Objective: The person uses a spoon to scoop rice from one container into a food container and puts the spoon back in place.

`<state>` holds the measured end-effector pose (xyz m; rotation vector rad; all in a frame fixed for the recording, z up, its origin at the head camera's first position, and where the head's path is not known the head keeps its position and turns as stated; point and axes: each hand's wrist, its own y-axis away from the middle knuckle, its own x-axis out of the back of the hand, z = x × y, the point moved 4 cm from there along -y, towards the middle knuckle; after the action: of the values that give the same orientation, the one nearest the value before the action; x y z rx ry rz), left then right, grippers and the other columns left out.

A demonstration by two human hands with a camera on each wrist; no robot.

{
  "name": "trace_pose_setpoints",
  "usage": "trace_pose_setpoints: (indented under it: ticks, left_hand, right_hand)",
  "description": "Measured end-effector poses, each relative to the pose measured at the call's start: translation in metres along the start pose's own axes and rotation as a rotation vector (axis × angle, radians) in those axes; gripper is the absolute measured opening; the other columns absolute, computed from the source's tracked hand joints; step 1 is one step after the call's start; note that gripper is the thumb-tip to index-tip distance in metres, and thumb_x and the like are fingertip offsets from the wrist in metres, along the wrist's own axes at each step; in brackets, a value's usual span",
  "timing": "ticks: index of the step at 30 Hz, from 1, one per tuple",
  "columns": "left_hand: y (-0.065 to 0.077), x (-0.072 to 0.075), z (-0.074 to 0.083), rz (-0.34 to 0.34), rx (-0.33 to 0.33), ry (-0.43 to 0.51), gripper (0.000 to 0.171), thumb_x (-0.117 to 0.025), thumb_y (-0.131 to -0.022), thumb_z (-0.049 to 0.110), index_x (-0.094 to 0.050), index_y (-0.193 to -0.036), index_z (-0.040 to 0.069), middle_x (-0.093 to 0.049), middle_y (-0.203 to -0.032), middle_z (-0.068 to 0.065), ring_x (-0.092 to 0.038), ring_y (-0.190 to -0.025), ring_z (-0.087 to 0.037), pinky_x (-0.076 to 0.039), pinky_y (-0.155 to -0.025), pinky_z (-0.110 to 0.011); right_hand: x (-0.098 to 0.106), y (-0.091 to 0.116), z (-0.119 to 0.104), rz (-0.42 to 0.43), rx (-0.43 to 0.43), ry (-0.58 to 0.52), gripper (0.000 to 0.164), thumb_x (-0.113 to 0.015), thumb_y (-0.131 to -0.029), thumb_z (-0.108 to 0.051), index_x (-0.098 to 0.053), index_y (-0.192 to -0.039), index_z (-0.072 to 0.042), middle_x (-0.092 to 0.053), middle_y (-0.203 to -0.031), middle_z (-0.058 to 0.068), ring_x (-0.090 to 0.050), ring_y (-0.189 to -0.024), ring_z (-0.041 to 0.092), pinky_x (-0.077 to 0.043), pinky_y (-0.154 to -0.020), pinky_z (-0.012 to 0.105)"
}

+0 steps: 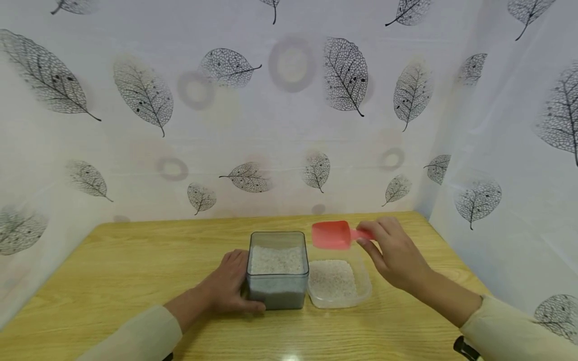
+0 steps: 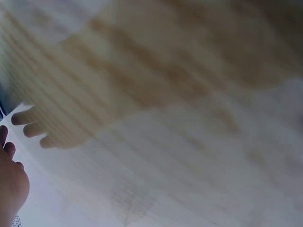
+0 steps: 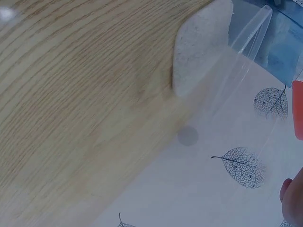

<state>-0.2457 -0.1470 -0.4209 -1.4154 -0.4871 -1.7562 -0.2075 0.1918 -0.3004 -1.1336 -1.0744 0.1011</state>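
A pink-red scoop (image 1: pixel 331 235) is held by its handle in my right hand (image 1: pixel 395 250), between thumb and fingers. It hangs above a clear plastic tub (image 1: pixel 363 288) with white rice-like grains (image 1: pixel 331 278) in it; no grains show in the scoop. In the right wrist view only the edge of the scoop (image 3: pixel 298 111) and part of the right hand (image 3: pixel 294 198) appear. My left hand (image 1: pixel 230 286) holds the left side of a grey see-through container (image 1: pixel 277 293), its thumb at the front corner. Similar white grains (image 1: pixel 276 259) fill much of that container.
Both containers stand side by side on a wood-grain table (image 1: pixel 135 265). A pale curtain (image 1: pixel 253 120) with a leaf print hangs behind the table and along its sides.
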Motion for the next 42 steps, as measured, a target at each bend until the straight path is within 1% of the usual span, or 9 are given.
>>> trace_pose_setpoints:
  ticks: [4,7,12,18,24,28,36,39,42]
  left_hand:
    - [0.0,0.0,0.001,-0.001,0.0,-0.001,0.117,-0.061,-0.068,0.088,-0.032,-0.15,0.009,-0.048,-0.143,-0.007,-0.04,-0.131,-0.024,-0.025,-0.116,-0.051]
    - [0.0,0.001,0.001,0.0,-0.004,-0.003,0.117,-0.061,-0.068,0.087,-0.032,-0.149,0.009,-0.048,-0.142,-0.007,-0.04,-0.131,-0.024,-0.026,-0.116,-0.051]
    - [0.0,0.001,0.001,0.002,-0.006,0.0,0.117,-0.062,-0.068,0.087,-0.032,-0.149,0.009,-0.048,-0.142,-0.007,-0.04,-0.131,-0.024,-0.026,-0.116,-0.051]
    - [0.0,0.001,0.0,0.002,-0.006,0.012,0.117,-0.062,-0.068,0.087,-0.032,-0.15,0.009,-0.048,-0.143,-0.007,-0.04,-0.132,-0.024,-0.025,-0.117,-0.051]
    - [0.0,0.0,-0.001,0.005,-0.01,0.012,0.116,-0.062,-0.068,0.087,-0.032,-0.149,0.01,-0.048,-0.142,-0.006,-0.04,-0.132,-0.024,-0.025,-0.117,-0.051]
    - [0.0,0.0,-0.001,0.005,-0.012,0.018,0.116,-0.063,-0.068,0.086,-0.031,-0.15,0.01,-0.047,-0.143,-0.007,-0.039,-0.132,-0.024,-0.024,-0.117,-0.052]
    - [0.0,0.0,-0.001,0.006,-0.015,0.016,0.115,-0.062,-0.068,0.087,-0.032,-0.15,0.011,-0.047,-0.144,-0.006,-0.039,-0.133,-0.024,-0.025,-0.116,-0.052]
    - [0.0,0.0,-0.001,0.004,-0.013,0.021,0.115,-0.062,-0.068,0.086,-0.032,-0.15,0.012,-0.047,-0.144,-0.006,-0.039,-0.133,-0.024,-0.025,-0.116,-0.052]
    - [0.0,0.0,-0.001,0.001,-0.01,0.025,0.115,-0.062,-0.068,0.086,-0.032,-0.15,0.012,-0.047,-0.144,-0.006,-0.038,-0.133,-0.024,-0.025,-0.117,-0.052]
  right_hand:
    - [-0.003,-0.008,-0.007,0.016,-0.009,-0.017,0.041,-0.042,-0.106,-0.042,-0.064,-0.106,-0.007,-0.053,-0.09,0.003,-0.043,-0.084,0.02,-0.033,-0.075,0.029]
    - [-0.006,-0.013,-0.011,0.017,-0.005,-0.022,0.041,-0.042,-0.106,-0.041,-0.064,-0.106,-0.006,-0.053,-0.091,0.004,-0.042,-0.085,0.021,-0.033,-0.075,0.028]
    - [-0.013,-0.02,-0.02,-0.007,0.035,-0.012,0.041,-0.04,-0.107,-0.04,-0.063,-0.107,-0.005,-0.052,-0.092,0.003,-0.042,-0.086,0.019,-0.034,-0.074,0.026]
    - [-0.021,-0.026,-0.029,-0.036,0.071,-0.001,0.041,-0.039,-0.108,-0.039,-0.063,-0.106,-0.006,-0.053,-0.091,0.002,-0.044,-0.085,0.019,-0.038,-0.073,0.03]
    - [-0.028,-0.03,-0.034,-0.033,0.11,0.012,0.041,-0.042,-0.106,-0.042,-0.064,-0.104,-0.007,-0.052,-0.086,0.001,-0.042,-0.08,0.018,-0.038,-0.07,0.03]
    - [-0.032,-0.035,-0.037,-0.041,0.147,0.027,0.038,-0.045,-0.105,-0.041,-0.063,-0.102,-0.008,-0.051,-0.084,0.001,-0.041,-0.078,0.018,-0.036,-0.069,0.03]
    - [-0.041,-0.044,-0.044,-0.08,0.218,0.086,0.027,-0.047,-0.106,-0.029,-0.064,-0.102,-0.008,-0.051,-0.083,0.002,-0.04,-0.076,0.02,-0.035,-0.067,0.03]
    - [-0.042,-0.046,-0.046,-0.091,0.229,0.094,0.021,-0.051,-0.103,-0.023,-0.065,-0.103,-0.008,-0.051,-0.082,0.002,-0.04,-0.075,0.02,-0.035,-0.066,0.03]
    - [-0.043,-0.048,-0.048,-0.107,0.221,0.096,0.016,-0.054,-0.099,-0.02,-0.065,-0.103,-0.008,-0.051,-0.082,0.002,-0.04,-0.075,0.02,-0.035,-0.067,0.03]
